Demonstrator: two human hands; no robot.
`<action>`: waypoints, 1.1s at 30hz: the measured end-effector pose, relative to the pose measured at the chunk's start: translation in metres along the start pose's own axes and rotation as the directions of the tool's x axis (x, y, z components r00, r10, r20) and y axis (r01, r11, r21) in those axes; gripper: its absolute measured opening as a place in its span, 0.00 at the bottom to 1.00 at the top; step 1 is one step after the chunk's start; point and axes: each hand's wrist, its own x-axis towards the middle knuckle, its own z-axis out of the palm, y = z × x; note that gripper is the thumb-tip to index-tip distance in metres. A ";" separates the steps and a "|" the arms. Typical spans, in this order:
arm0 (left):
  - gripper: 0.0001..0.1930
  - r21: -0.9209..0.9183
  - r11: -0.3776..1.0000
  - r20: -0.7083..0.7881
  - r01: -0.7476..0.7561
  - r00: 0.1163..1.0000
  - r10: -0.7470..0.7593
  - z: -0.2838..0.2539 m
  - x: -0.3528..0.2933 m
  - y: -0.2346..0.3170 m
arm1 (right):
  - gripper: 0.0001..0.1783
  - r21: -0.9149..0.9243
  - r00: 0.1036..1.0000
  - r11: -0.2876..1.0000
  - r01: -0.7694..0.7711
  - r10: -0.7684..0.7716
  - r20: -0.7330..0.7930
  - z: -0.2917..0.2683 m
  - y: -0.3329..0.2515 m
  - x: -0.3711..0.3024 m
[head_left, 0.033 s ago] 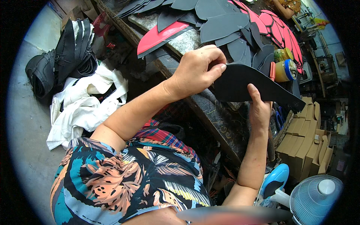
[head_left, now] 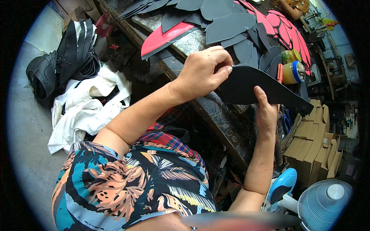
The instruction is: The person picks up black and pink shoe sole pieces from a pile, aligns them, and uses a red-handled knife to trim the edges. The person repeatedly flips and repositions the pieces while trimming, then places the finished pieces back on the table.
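A black insole-shaped sheet is held up over the near side of the workbench, its narrow end pointing right. My left hand pinches thumb to forefinger at the sheet's left end. From below, my right hand grips the lower edge, thumb on the upper face and the other fingers hidden behind. Beyond the sheet lie overlapping dark grey cut pieces. A pink piece with a dark edge rests on a pale stone slab, to the left of them.
Pink pieces spread along the far right. Jars of yellowish paste stand right of the sheet. Cardboard boxes and a fan are at right. Black shoe uppers and white cloth lie at left. Another person's arm shows at the top.
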 end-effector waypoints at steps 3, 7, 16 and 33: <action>0.05 0.056 0.998 -0.026 -0.030 0.999 0.032 0.002 0.006 -0.001 | 0.18 -0.048 1.000 0.999 0.016 -0.016 -0.004 0.001 0.003 0.006; 0.06 -0.029 0.999 -0.071 0.015 0.997 -0.017 0.004 0.006 0.000 | 0.18 -0.066 1.000 0.997 0.027 -0.027 0.004 0.001 0.002 0.007; 0.08 -0.130 0.969 0.032 0.209 0.978 -0.206 -0.003 0.005 -0.002 | 0.16 -0.106 0.999 0.994 0.018 -0.014 0.039 0.006 -0.003 0.003; 0.05 0.027 0.999 0.013 0.035 0.999 -0.036 0.003 0.005 0.000 | 0.15 -0.077 0.999 0.997 -0.004 0.007 0.042 0.009 -0.008 0.004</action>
